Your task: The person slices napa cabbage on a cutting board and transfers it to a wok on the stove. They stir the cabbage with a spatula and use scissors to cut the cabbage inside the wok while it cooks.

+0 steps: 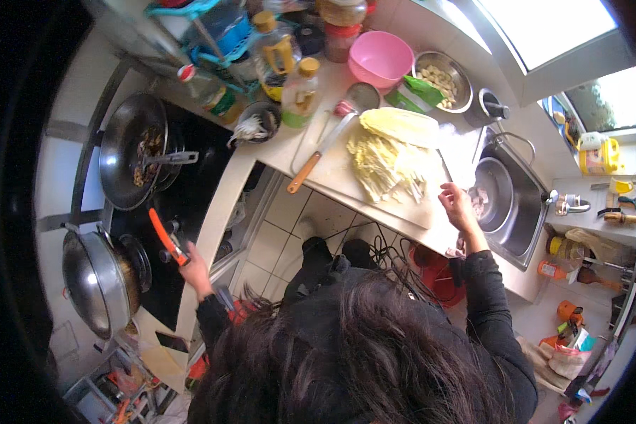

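On the left, my left hand (196,273) grips an orange-handled tool (164,236) beside the black cooktop; its exact kind is unclear. My right hand (457,209) hovers at the right edge of the cutting board (328,175), fingers bent. A thin dark edge (445,165) ends near those fingertips, and whether they touch it is unclear. Shredded napa cabbage (384,169) lies on the board, with a larger cabbage piece (400,127) behind it. A knife with a wooden handle (303,172) rests along the board's left side, its handle pointing towards me.
A wok (130,183) with browned food and a spatula (172,158) stands on the cooktop (161,212), near a lidded metal pot (93,281). Oil bottles (299,98), a pink bowl (380,57) and a steel bowl (464,87) line the back. At right is the sink (530,233).
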Demonstrator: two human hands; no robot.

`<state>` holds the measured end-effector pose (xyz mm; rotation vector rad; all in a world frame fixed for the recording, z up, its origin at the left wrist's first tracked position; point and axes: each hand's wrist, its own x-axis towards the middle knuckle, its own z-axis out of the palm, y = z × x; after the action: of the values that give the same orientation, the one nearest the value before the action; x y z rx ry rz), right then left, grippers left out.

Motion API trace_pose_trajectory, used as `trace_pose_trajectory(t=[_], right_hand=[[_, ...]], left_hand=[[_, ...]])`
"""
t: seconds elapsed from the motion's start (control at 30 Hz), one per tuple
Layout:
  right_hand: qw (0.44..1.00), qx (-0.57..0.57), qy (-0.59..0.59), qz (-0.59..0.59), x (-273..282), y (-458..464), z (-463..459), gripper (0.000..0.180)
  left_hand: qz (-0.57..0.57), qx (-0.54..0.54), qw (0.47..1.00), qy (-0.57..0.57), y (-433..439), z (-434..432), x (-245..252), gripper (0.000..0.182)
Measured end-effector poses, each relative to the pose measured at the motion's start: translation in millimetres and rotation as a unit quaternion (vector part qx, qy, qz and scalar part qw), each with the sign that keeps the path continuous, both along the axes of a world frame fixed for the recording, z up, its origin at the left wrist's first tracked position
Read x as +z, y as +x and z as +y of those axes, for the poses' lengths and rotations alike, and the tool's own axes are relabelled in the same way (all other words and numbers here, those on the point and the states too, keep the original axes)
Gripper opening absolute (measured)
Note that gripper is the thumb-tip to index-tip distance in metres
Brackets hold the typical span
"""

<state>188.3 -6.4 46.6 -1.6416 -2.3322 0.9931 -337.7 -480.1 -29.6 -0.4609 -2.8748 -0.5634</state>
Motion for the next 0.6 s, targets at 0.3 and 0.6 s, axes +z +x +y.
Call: trace_pose_trajectory(t=[0.3, 0.6], right_hand=[[0.996, 0.024, 0.090, -0.004, -63.8, 4.5, 35.3, 0.048], [0.970, -0.098, 0.180, 0.129, -103.0, -72.3, 35.2, 0.053]], left_hand=[[-0.508, -0.294, 0.773, 0.241, 223.9, 242.8, -3.3, 0.047], [-0.475, -0.075, 0.827, 0.292, 299.4, 422.0, -9.0, 0.090]])
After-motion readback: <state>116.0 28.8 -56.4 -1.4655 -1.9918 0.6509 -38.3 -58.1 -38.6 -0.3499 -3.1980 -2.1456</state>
